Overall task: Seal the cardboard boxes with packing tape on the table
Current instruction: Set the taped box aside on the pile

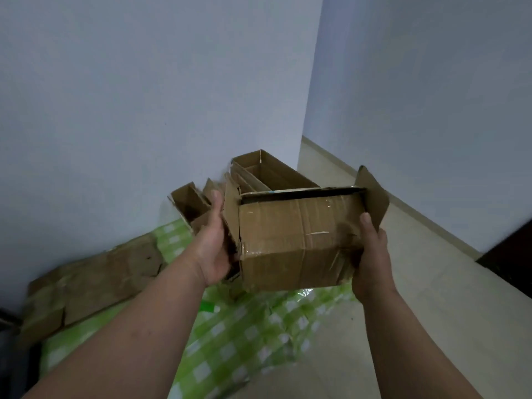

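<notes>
Pale blue-grey walls meet in a corner over a beige tiled floor [431, 283], and nearest the viewer a green-and-white checked plastic tablecloth [230, 341] covers the work surface below both forearms. Above it, lifted clear of the cloth, a worn brown cardboard box wrapped in old clear tape [296, 240] is clamped from its two ends: the left hand [213, 240] presses flat against the torn left end flap with the thumb up along it, and the right hand [371, 260] cups the right end, thumb laid on the front face; the remaining fingers are hidden behind the box. Holding it at both ends likely keeps the loose flaps from swinging while it is turned for inspection. Its top stands open, a dark gap under the raised lid, one flap sticking up past the right thumb; creases and glossy tape strips cross the front. Left of the grip lies a flattened brown cardboard sheet [95, 272]; beyond it stand open brown cartons [264, 171] against the wall. No tape roll is visible.
</notes>
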Motion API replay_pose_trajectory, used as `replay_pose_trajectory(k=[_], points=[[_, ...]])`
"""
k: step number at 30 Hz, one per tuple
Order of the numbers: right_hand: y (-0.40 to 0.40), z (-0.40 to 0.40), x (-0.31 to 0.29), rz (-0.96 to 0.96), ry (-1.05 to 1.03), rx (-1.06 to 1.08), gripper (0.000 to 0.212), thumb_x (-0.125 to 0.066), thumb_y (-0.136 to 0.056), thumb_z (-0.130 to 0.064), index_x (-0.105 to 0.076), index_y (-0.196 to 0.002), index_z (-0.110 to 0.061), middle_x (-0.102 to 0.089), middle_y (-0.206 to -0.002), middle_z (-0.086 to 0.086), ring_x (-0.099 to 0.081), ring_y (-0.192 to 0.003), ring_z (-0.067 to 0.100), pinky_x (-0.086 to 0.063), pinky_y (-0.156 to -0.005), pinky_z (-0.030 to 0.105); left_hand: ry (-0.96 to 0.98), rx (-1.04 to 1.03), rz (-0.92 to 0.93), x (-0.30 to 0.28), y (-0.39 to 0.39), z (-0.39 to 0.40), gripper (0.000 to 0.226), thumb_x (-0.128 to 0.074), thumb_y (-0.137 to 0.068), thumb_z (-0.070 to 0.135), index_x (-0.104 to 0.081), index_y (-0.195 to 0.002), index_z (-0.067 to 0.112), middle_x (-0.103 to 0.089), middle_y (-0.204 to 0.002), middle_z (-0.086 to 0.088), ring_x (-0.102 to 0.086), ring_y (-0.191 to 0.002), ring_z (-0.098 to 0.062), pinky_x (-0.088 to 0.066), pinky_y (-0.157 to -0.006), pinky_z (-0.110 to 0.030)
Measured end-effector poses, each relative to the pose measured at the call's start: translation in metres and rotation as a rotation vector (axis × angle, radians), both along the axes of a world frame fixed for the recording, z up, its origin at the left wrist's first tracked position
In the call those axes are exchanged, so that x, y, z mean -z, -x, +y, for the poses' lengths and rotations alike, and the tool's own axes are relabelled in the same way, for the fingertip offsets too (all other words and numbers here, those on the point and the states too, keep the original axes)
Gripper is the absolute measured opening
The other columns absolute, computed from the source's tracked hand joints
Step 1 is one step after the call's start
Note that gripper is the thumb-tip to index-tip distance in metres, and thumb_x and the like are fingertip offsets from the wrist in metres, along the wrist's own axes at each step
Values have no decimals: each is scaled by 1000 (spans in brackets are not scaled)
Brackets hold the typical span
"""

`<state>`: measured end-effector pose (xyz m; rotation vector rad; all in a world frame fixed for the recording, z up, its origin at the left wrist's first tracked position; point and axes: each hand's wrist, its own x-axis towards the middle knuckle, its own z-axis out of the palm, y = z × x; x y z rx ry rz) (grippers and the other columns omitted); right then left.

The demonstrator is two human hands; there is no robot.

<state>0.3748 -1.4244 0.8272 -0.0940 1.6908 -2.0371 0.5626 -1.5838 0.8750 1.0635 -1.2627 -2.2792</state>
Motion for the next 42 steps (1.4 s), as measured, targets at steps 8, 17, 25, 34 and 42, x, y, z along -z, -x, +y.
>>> replay_pose_trajectory(k=[8, 17, 25, 34, 42], points=[[-6, 39, 42, -77, -261, 211, 56, -46, -92, -61, -40, -142, -37, -38, -147, -2, -39, -133, 28, -33, -101, 47, -137, 122, -147, 35, -16, 26, 80, -46, -70, 85, -70, -114, 23, -73, -109, -12, -64, -109, -33, -45, -102, -53], [22, 39, 18, 59, -165, 393, 32, -47, -93, -50, -53, -122, -37, -54, -119, -10, -51, -114, 17, -41, -96, 39, 16, 185, -75, -5, 19, 37, 79, -46, -66, 80, -65, -121, 27, -74, -108, -5, -70, -102, -24, -57, -85, -49], [67, 44, 33, 70, -452, 384, 70, -39, -74, -68, -54, -124, -21, -53, -130, 13, -48, -120, 38, -38, -102, 59, -213, 57, -154, 36, 41, 45, 81, -32, -80, 82, -65, -121, 21, -73, -112, -10, -67, -106, -34, -43, -93, -70], [62, 17, 94, -70, -488, -178, 51, -52, -98, -32, -33, -144, -21, -48, -132, 5, -47, -114, 27, -39, -89, 40, -221, -171, -261, 86, 32, 50, 71, -26, -85, 79, -68, -112, 29, -68, -113, -4, -60, -108, -29, -55, -75, -48], [84, -20, 109, -35, -524, -222, 57, -58, -94, -39, -34, -145, -36, -41, -140, 7, -50, -116, 33, -46, -101, 50, -113, -178, -236, 99, 46, 43, 65, -54, -72, 74, -66, -120, 32, -73, -113, 2, -64, -112, -23, -56, -89, -49]])
